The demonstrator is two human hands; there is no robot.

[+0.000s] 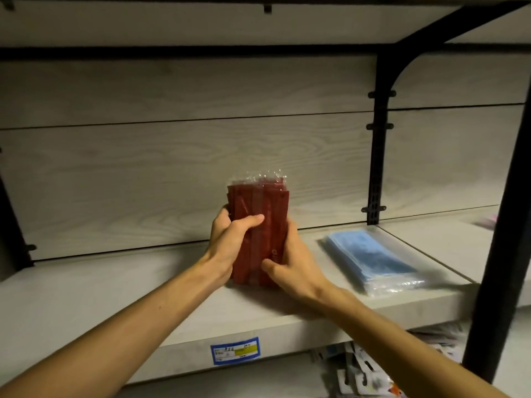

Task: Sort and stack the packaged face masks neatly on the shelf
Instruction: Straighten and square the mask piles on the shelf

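At frame centre, the left hand (230, 239) and right hand (290, 262) both grip the red packs (258, 225), held upright on the shelf (86, 305). Blue packs (370, 254) lie flat at right, apart.

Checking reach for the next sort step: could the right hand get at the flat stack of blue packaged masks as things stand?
Probably yes. The stack of blue packaged masks lies flat on the pale shelf board, just right of the right hand, with nothing between. But that hand grips the upright red mask bundle with the left hand.
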